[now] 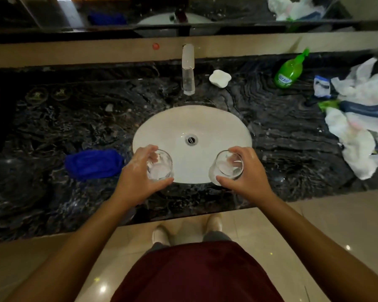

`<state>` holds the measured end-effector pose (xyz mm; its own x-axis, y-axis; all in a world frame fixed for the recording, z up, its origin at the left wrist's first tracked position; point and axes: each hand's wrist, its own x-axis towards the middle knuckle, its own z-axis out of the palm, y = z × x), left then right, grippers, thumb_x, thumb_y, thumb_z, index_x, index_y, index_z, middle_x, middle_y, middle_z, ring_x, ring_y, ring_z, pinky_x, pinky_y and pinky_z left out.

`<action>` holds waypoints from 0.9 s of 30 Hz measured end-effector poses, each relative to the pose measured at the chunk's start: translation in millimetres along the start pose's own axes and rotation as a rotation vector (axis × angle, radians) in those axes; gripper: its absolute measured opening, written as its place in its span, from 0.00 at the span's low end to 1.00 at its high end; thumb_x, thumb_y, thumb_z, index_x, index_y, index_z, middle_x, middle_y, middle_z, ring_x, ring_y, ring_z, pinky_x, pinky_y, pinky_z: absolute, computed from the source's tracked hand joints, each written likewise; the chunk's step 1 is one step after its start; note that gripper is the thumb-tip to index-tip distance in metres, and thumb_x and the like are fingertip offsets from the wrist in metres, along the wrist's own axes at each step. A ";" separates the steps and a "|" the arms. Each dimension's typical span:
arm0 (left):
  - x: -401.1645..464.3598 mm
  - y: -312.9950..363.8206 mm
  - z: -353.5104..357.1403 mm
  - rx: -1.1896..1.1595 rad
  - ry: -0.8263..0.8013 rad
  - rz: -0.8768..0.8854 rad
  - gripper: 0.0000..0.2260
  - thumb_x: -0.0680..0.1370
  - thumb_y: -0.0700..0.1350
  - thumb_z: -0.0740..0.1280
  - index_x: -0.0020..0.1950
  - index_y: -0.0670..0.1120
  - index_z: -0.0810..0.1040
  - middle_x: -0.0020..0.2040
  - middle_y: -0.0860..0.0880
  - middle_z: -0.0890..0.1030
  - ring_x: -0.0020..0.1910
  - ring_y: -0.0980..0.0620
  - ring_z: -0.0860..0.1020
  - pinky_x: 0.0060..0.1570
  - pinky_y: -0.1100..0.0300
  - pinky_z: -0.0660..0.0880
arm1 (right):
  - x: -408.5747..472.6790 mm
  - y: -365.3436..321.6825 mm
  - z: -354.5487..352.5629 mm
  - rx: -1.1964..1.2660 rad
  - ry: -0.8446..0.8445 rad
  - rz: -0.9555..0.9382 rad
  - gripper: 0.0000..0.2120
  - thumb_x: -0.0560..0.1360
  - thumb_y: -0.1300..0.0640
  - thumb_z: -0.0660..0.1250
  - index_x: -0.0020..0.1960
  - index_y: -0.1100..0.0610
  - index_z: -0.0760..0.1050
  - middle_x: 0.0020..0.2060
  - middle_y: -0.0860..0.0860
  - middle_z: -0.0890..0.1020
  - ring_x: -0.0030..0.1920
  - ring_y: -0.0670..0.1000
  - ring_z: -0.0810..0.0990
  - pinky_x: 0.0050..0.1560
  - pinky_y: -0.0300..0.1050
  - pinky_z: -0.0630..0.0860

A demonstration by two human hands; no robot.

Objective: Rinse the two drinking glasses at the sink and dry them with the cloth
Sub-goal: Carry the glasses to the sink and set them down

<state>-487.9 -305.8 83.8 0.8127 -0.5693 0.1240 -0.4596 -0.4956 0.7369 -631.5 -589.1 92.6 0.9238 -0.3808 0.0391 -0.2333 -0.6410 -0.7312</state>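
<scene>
The person is standing at a dark, veined stone desk (282,136) with a white oval ceramic basin (192,125) sunk into it, and is holding one clear, short, round drinking glass in each hand over the near rim of that basin. The left hand (138,179) is wrapping its grip round the left glass (159,165), fingers curled over the far side and thumb along the near side; the right hand (247,173) is clamping its grip the same way on the right glass (228,165). Both glasses are sitting roughly upright, mouths up toward the camera, long axes near vertical, and well apart from each other with the basin's drain (191,139) between and beyond them.

The tall chrome tap (188,68) is standing at the far side of the basin, straight ahead along its centre line; no water is showing from it. Both hands are lying about equally far from the spout, so either could be reaching forward first, which I judge the rinse is calling for.

The crumpled blue cloth (94,163) is lying on the desk just left of the basin, near the left hand. A white lobed soap dish (220,78) is resting right of the tap, a green plastic bottle (289,71) further right, and crumpled white plastic bags (358,127) far right of the basin.
</scene>
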 end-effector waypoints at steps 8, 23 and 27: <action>-10.4 8.1 56.4 0.107 0.065 -0.144 0.41 0.65 0.55 0.83 0.72 0.44 0.70 0.63 0.46 0.78 0.54 0.55 0.77 0.53 0.53 0.80 | 2.8 73.0 -22.5 -0.107 -0.211 -0.035 0.39 0.65 0.39 0.80 0.70 0.52 0.69 0.63 0.50 0.72 0.58 0.50 0.80 0.53 0.50 0.81; -36.6 -12.3 79.5 0.250 -0.098 -0.160 0.44 0.61 0.59 0.84 0.70 0.43 0.72 0.64 0.44 0.80 0.61 0.44 0.80 0.62 0.48 0.78 | 9.0 89.3 3.3 -0.146 -0.358 -0.091 0.37 0.66 0.43 0.80 0.69 0.47 0.66 0.64 0.51 0.72 0.59 0.54 0.78 0.51 0.55 0.82; -38.9 -14.6 80.9 0.253 -0.134 -0.151 0.43 0.62 0.58 0.84 0.71 0.44 0.72 0.65 0.45 0.79 0.62 0.45 0.80 0.62 0.49 0.78 | 6.0 89.2 6.5 -0.133 -0.366 -0.087 0.37 0.68 0.45 0.80 0.71 0.51 0.67 0.66 0.52 0.72 0.62 0.53 0.77 0.53 0.52 0.81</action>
<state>-541.7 -329.5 14.4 0.8317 -0.5500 -0.0754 -0.4255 -0.7187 0.5499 -644.8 -644.1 23.2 0.9834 -0.0741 -0.1658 -0.1645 -0.7505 -0.6400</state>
